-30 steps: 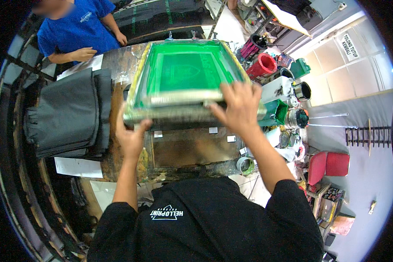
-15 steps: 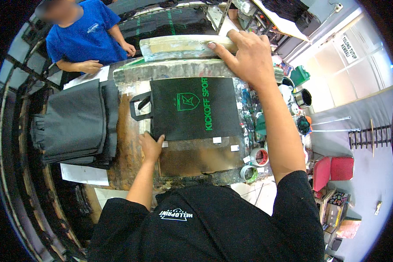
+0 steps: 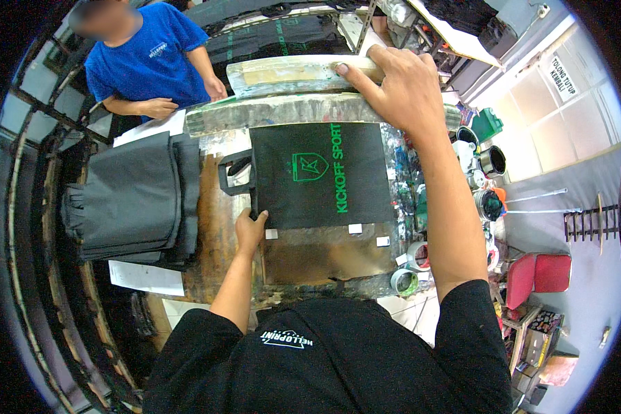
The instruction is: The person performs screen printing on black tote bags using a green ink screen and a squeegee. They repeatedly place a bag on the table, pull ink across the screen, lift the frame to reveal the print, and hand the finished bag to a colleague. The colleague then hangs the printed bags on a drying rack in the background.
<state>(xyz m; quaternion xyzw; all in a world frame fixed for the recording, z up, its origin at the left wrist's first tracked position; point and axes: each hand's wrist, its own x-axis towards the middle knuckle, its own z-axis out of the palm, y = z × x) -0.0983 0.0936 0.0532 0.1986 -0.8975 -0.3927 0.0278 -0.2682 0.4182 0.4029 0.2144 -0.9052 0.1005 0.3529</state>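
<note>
A flat black tote bag (image 3: 317,176) with a green printed shield and lettering lies on the board, its handle loop (image 3: 236,172) toward the left. My left hand (image 3: 250,228) pinches the bag's near-left corner between thumb and fingers. My right hand (image 3: 403,83) reaches across to the far side, its thumb and fingers closed around the right end of a long, pale, paint-stained squeegee (image 3: 290,76). In front of the squeegee stretches the long stained bar of a screen-printing frame (image 3: 276,112), raised above the bag's far edge. My right fingertips are partly hidden.
A stack of black bags (image 3: 127,193) lies at the left on white sheets. Paint tubs (image 3: 492,160) and tape rolls (image 3: 404,281) line the right edge. A co-worker in a blue shirt (image 3: 145,58) stands at the far left. A red chair (image 3: 541,272) is at right.
The whole view has shifted slightly, so everything sits a little farther right. Both my hands keep their grip, and the bag and raised frame stay in place.
</note>
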